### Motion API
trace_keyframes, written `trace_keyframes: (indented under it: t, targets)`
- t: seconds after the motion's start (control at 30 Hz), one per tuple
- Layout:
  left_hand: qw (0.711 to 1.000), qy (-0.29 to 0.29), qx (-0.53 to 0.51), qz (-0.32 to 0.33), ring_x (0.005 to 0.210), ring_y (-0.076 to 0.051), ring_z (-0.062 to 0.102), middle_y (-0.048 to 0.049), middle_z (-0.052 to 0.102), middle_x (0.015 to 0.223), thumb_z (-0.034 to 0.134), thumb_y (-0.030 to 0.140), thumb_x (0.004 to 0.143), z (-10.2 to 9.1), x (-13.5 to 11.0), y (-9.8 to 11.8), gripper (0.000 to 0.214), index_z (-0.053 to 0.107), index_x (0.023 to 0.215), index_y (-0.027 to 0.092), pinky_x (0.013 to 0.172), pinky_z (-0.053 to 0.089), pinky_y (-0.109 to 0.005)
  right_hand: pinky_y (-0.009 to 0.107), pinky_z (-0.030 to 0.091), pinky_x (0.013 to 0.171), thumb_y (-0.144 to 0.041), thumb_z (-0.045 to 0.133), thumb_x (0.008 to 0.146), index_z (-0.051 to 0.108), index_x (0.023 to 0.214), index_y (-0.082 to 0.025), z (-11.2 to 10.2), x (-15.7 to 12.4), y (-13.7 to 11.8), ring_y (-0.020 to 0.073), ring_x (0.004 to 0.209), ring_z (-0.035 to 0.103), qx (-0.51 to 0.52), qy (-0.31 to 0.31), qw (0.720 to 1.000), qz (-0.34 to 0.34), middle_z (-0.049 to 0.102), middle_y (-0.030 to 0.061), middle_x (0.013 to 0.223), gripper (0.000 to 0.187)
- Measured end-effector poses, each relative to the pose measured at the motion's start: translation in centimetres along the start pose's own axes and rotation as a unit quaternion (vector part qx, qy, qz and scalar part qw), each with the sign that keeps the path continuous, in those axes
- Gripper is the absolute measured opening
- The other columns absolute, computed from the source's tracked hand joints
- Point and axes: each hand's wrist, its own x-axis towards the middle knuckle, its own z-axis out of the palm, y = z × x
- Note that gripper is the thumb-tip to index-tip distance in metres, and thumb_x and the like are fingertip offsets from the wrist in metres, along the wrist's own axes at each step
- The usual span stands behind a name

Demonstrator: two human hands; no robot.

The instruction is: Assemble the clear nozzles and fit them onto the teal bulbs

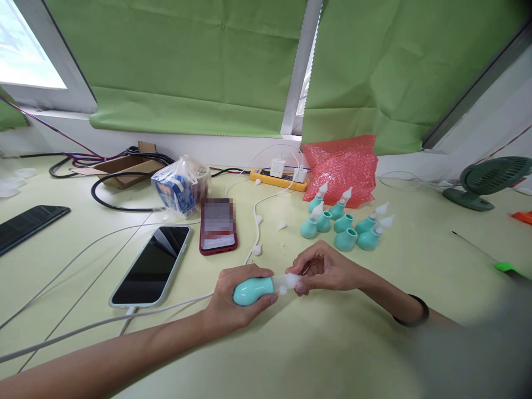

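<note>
My left hand point(233, 302) is wrapped round a teal rubber bulb point(251, 291) low over the pale table. My right hand point(322, 269) pinches the clear plastic tip point(286, 282) at the bulb's right end. Behind my hands stands a cluster of several more teal bulbs point(344, 224), some with clear tips fitted, some without. Small loose clear tips point(281, 225) lie on the table in front of the cluster.
Two phones lie left of my hands: a black-screened one point(152, 265) on a white cable and a red one point(218, 225). A plastic bag point(180, 185), cardboard box point(124, 166), orange power strip point(278, 179), red bubble wrap point(343, 166) and green fan point(490, 183) stand behind.
</note>
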Motion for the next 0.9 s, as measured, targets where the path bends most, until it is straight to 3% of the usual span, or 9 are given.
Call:
trace_keyframes:
  t: [0.17, 0.3, 0.5, 0.7, 0.9]
  targets:
    - [0.999, 0.019, 0.035, 0.034, 0.068, -0.016, 0.06, -0.0037, 0.064, 0.078, 0.067, 0.025, 0.061, 0.0, 0.0, -0.2, 0.032, 0.055, 0.09, 0.017, 0.061, 0.049, -0.024, 0.022, 0.052, 0.056, -0.022, 0.068, 0.061, 0.066, 0.085, -0.012, 0.4, -0.3, -0.7, 0.0127, 0.06, 0.06, -0.067, 0.076, 0.994, -0.032, 0.065, 0.0052, 0.071, 0.026]
    - [0.999, -0.005, 0.037, 0.028, 0.072, -0.016, 0.059, -0.005, 0.063, 0.084, 0.061, 0.023, 0.067, -0.2, -0.1, 0.1, 0.031, 0.052, 0.096, 0.017, 0.062, 0.048, -0.024, 0.022, 0.053, 0.058, -0.021, 0.067, 0.062, 0.066, 0.088, -0.014, 0.5, -0.5, -1.2, 0.0132, 0.065, 0.06, -0.112, 0.112, 0.985, -0.068, 0.065, 0.0051, 0.075, 0.027]
    - [0.999, -0.001, 0.044, 0.029, 0.069, -0.013, 0.057, -0.0029, 0.061, 0.079, 0.059, 0.015, 0.067, 0.1, -0.3, 0.0, 0.028, 0.051, 0.093, 0.017, 0.062, 0.046, -0.022, 0.023, 0.053, 0.061, -0.016, 0.065, 0.064, 0.066, 0.086, -0.018, 0.8, -0.5, -1.6, 0.0139, 0.071, 0.06, -0.137, 0.076, 0.976, -0.149, 0.063, 0.0046, 0.079, 0.022]
    - [0.998, 0.013, 0.023, 0.061, 0.073, -0.013, 0.054, -0.0046, 0.057, 0.079, 0.057, 0.008, 0.068, 0.4, -0.4, -0.6, 0.026, 0.049, 0.092, 0.017, 0.063, 0.045, -0.024, 0.025, 0.054, 0.063, -0.021, 0.071, 0.055, 0.067, 0.085, -0.014, 1.0, -0.9, -1.9, 0.0167, 0.067, 0.063, -0.155, 0.158, 0.971, -0.087, 0.068, 0.007, 0.078, 0.031]
    - [0.996, 0.006, 0.018, 0.086, 0.073, -0.014, 0.053, -0.0069, 0.054, 0.082, 0.057, 0.006, 0.069, 0.3, -0.4, -0.5, 0.025, 0.05, 0.091, 0.015, 0.061, 0.045, -0.024, 0.025, 0.052, 0.052, -0.027, 0.069, 0.059, 0.069, 0.076, -0.014, 0.9, -0.8, -2.0, 0.0181, 0.061, 0.063, -0.153, 0.148, 0.976, -0.054, 0.069, 0.0075, 0.072, 0.021]
